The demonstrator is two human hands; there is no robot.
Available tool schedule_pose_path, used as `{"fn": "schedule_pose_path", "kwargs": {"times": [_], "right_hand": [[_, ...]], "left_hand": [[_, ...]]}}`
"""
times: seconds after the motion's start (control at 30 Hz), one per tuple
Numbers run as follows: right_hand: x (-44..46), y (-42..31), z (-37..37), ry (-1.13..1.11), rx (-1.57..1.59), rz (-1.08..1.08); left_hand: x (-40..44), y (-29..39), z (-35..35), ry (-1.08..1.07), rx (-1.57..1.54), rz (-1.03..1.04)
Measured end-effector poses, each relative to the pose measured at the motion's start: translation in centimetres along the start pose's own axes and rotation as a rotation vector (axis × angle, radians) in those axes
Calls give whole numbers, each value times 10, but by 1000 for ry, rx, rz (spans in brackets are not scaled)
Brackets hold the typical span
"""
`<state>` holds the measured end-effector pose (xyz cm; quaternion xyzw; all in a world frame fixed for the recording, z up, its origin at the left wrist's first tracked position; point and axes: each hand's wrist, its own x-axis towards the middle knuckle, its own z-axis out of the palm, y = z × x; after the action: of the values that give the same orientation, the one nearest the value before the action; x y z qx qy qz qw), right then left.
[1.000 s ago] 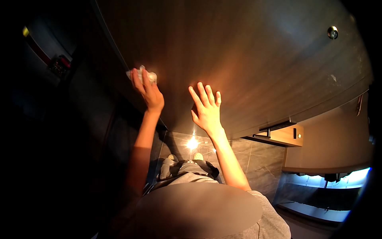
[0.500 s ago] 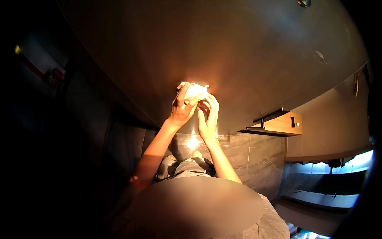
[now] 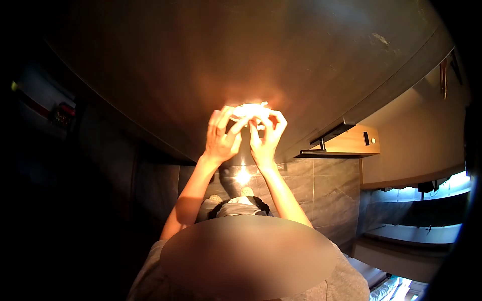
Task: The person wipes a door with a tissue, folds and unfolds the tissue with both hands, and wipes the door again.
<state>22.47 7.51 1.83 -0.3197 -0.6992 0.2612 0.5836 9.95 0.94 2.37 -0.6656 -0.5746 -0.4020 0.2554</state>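
Note:
A crumpled white cloth or tissue [image 3: 251, 110], overexposed by bright light, is held between both hands in front of a large dark door panel [image 3: 165, 65]. My left hand [image 3: 221, 135] has its fingers curled on the left side of the white piece. On its right side, my right hand [image 3: 267, 136] grips it with bent fingers and thumb. Glare hides the exact finger contact and the shape of the folds.
A black door handle [image 3: 329, 136] juts out to the right of my hands. Behind it is a wooden cabinet [image 3: 351, 140] beside a wall. Grey floor tiles [image 3: 331, 185] and my feet show below. Lit shelving stands at the lower right.
My left hand has brought the white piece from the panel's left edge to the middle. My right hand has left its spread pose at the panel and now holds the piece too.

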Motion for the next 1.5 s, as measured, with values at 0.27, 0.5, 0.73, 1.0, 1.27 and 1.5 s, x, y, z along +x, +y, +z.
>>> {"fn": "schedule_pose_path", "kwargs": {"times": [0.27,0.5,0.73,1.0,1.27,1.5], "right_hand": [[4,0,9,-17,-268,-306],[10,14,-3,-135,-233,-336],[33,18,-16,28,-284,-505],[6,44,-41,-108,-352,-430],[37,16,-51,3,-276,-437],[46,14,-60,31,-269,-433]], "left_hand": [[4,-13,-6,-63,212,-31],[12,1,-2,-159,153,-100],[4,-6,14,-179,197,-108],[3,0,21,-169,309,-133],[1,24,29,-125,245,-275],[5,44,37,-160,249,-300]]}}
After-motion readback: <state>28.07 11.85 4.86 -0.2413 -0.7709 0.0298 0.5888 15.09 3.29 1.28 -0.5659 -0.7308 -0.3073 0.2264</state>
